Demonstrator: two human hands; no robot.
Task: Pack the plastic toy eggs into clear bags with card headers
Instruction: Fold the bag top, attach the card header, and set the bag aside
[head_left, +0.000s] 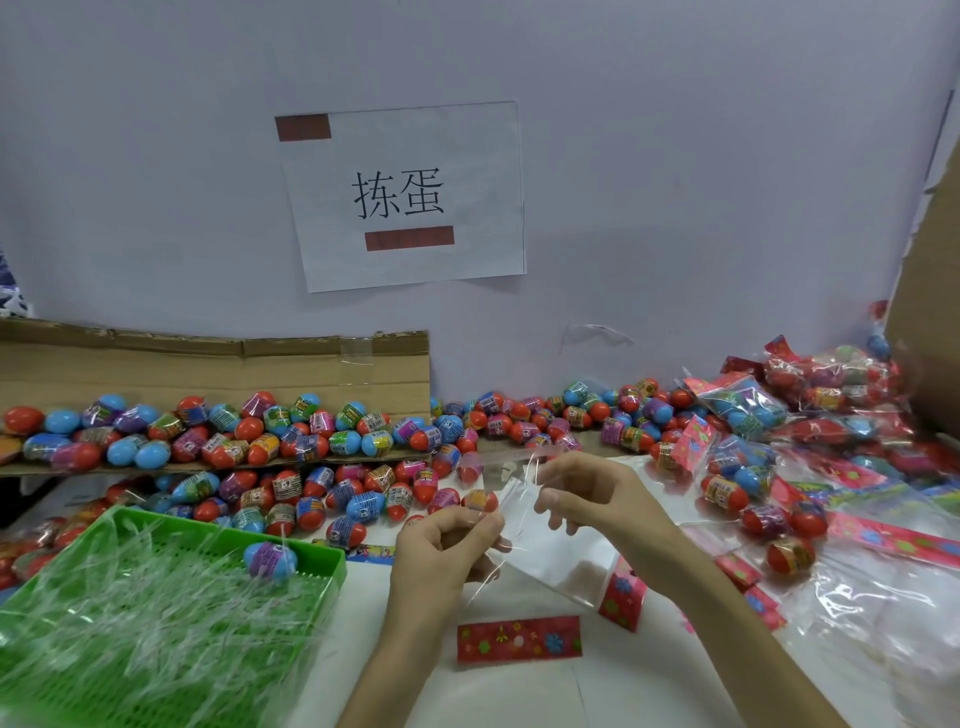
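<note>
Above the worktop (519, 691), the left hand (447, 540) and right hand (587, 499) each pinched an edge of the clear bag's (550, 556) mouth, its card header (623, 597) lowest, with loose eggs (363, 506) heaped just behind.

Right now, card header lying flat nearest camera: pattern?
Red card header with multicoloured flower shapes; head view shows it best.

Left hand (447, 543) and right hand (589, 493), close together, pinch the clear bag (553, 564).
</note>
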